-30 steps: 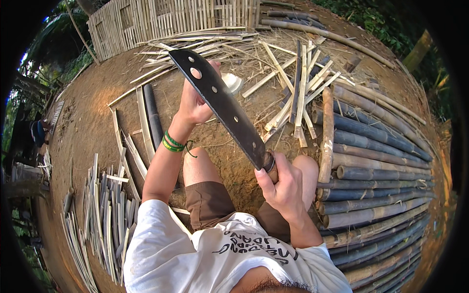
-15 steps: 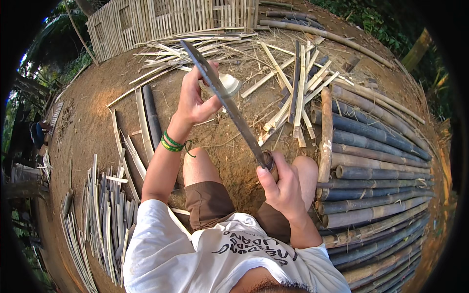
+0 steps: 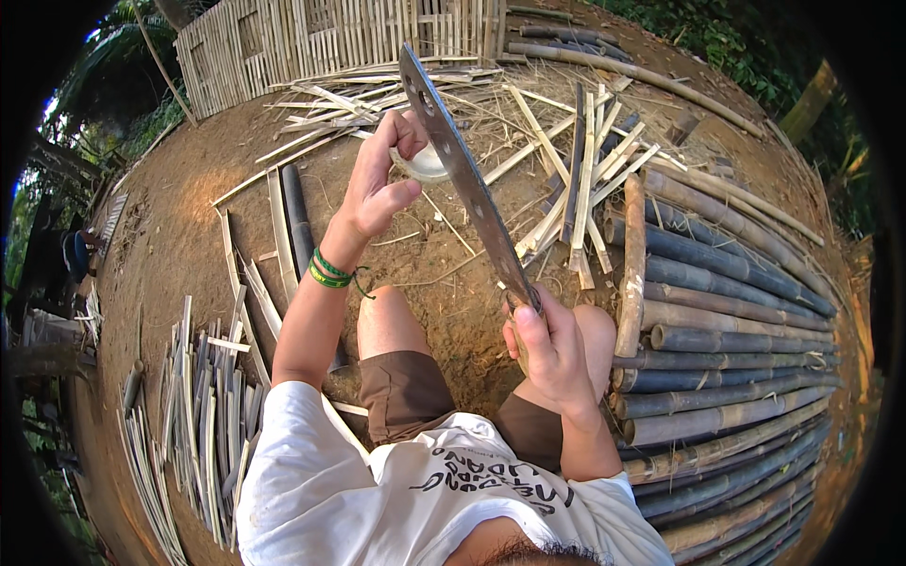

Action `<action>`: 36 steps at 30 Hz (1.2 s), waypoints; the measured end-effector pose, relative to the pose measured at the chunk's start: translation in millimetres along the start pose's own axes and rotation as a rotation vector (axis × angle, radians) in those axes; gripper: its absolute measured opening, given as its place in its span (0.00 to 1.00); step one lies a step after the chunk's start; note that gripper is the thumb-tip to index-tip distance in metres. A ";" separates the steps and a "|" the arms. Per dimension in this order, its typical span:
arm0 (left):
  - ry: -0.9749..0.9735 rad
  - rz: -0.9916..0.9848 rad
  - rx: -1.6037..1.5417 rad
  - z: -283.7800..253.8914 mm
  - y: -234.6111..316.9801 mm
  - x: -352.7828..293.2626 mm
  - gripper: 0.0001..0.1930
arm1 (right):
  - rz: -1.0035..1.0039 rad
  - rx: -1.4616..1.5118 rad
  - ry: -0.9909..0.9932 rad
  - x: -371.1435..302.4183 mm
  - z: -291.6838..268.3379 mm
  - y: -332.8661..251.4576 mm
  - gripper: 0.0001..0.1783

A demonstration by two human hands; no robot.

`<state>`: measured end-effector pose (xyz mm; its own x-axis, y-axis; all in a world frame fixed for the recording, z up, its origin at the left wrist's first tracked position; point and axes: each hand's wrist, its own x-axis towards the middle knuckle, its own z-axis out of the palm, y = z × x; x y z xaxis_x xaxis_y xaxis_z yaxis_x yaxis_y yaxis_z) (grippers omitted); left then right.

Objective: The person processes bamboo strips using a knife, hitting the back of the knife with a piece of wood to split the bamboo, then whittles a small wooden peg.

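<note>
A long dark steel machete rises from my right hand. My right fingers wrap its handle, and the blade slants up and away to the left. My left hand is raised just left of the blade, fingers curled and thumb apart. A pale, curved, bowl-like piece shows at those fingers, partly hidden behind the blade. My left fingers seem to grip its rim, though the contact is hard to make out. A green cord bracelet circles my left wrist.
Dark bamboo poles lie stacked on the right beside an upright-lying pole. Split bamboo strips are scattered ahead, with more bundled strips at lower left. A slatted bamboo fence stands at the far side.
The machete blade has swung to the right, away from my left hand, uncovering its fingers and more of the pale piece. My right hand has shifted slightly right.
</note>
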<state>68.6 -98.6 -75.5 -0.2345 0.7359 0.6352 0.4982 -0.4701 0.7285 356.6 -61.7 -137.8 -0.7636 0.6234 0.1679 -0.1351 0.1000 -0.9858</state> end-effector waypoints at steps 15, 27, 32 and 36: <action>-0.001 0.066 0.054 1.3 -3.0 -0.7 0.32 | 0.035 0.059 -0.004 -8.6 7.1 -6.4 0.21; -0.016 0.040 0.034 4.0 -2.4 1.0 0.32 | 0.051 0.083 0.006 -10.3 6.1 -10.8 0.21; -0.010 0.073 0.006 1.5 -6.0 -0.2 0.32 | 0.053 0.061 -0.011 -10.9 6.9 -10.8 0.21; -0.014 0.042 0.009 2.8 -3.1 -0.6 0.31 | 0.045 0.058 0.000 -11.6 6.7 -9.6 0.20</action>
<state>69.6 -96.2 -78.9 -0.2020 0.7224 0.6613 0.5147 -0.4961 0.6992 362.6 -75.1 -130.3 -0.7701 0.6260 0.1233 -0.1369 0.0266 -0.9902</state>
